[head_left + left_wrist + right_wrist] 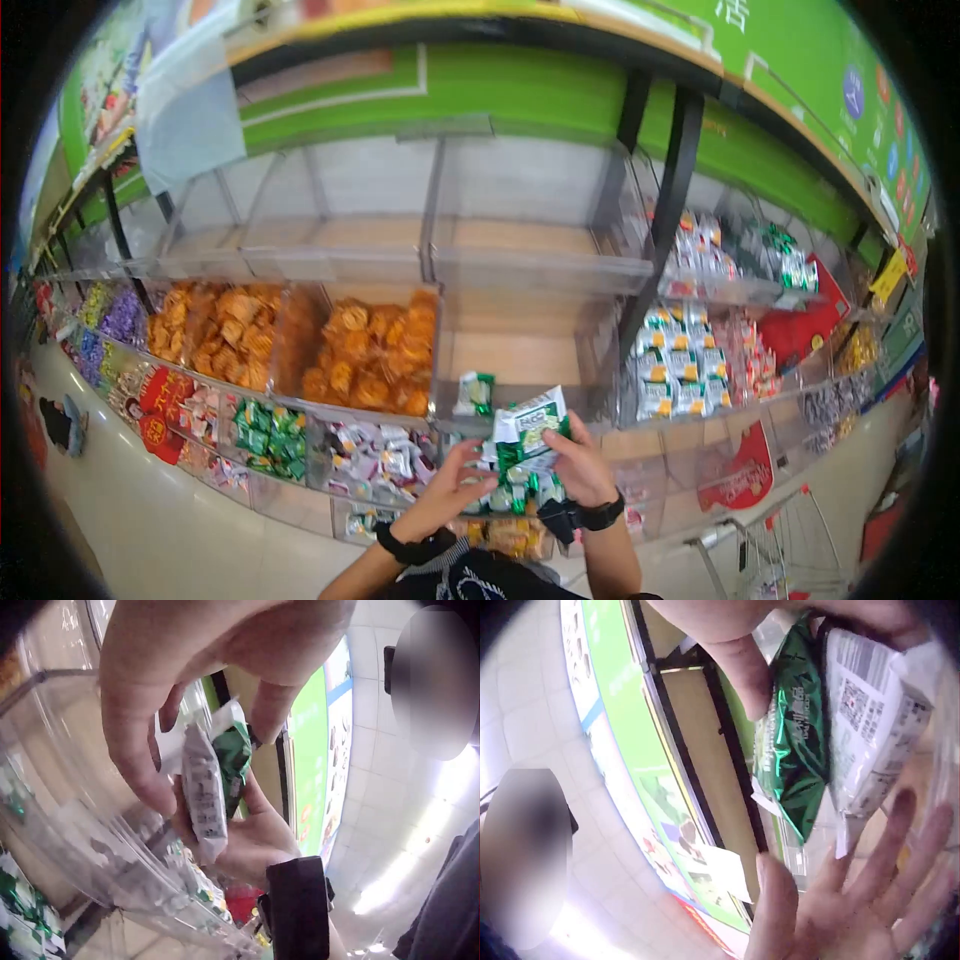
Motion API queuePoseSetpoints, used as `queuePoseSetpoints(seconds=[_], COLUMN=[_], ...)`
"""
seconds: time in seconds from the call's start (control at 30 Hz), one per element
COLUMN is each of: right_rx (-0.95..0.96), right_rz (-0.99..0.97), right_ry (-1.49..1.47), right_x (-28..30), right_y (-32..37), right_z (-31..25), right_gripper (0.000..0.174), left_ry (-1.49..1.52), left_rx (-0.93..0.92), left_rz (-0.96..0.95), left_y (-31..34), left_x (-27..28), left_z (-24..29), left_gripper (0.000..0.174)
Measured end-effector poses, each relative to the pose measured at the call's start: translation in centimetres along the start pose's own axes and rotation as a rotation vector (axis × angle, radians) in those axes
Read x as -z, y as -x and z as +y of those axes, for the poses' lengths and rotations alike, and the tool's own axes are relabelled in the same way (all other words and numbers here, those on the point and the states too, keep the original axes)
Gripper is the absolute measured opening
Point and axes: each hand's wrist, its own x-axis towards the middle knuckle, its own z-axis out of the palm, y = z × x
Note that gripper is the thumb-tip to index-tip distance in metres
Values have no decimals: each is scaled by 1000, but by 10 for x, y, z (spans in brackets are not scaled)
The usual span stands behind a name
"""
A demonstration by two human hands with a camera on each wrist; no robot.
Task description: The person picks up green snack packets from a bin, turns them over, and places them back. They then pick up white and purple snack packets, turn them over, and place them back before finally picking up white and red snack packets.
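Before the clear bins [540, 272], two packets [524, 432] are pinched by the right hand [587, 470], while the left hand [450, 492], loosely spread, is held empty beside them; were that pinch eased, one could be dropped.

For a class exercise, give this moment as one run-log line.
right hand: holds green-and-white packets; left hand: fingers spread nearby; setting: transparent shelf bins

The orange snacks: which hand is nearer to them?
Left. In the head view, the left hand is below and right of the orange snacks; the right hand, holding packets, is farther to the right.
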Motion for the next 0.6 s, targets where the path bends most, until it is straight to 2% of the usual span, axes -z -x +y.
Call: queuePoseSetpoints(seconds=[0.03, 0.13, 0.2, 0.27, 0.3, 0.37, 0.4, 0.47, 0.53, 0.6], right_rx=[-12, -19, 54, 70, 65, 42, 37, 25, 0, 81], right_rz=[1, 57, 49, 62, 44, -7, -7, -22, -18, 119], right_ry=[-40, -99, -184, -211, -227, -207, -205, -368, -408, -555], right_x=[5, 11, 19, 21, 20, 24, 25, 26, 25, 36], right_y=[7, 28, 35, 44, 48, 53, 53, 53, 49, 47], right_z=[9, 17, 15, 11, 8, 10, 11, 14, 10, 11], right_gripper=[35, 36, 36, 38, 40, 43, 43, 39, 38, 36], left_ry=[-60, -75, -21, 200, 202, 459, 463, 367, 339, 346], left_rx=[-51, -21, 47, 49, 58, 179, 180, 156, 149, 53], left_rz=[-33, 6, -29, -49, -49, -43, -40, -12, -6, 92], left_y=[-7, -11, -10, -13, -13, -12, -12, -12, -10, -8], left_x=[-3, -27, -32, -35, -36, -39, -40, -40, -37, -35], left_z=[-13, -6, -3, -11, -12, -9, -9, -7, -1, -2], left_gripper=[58, 55, 48, 44, 44, 39, 39, 28, 27, 25])
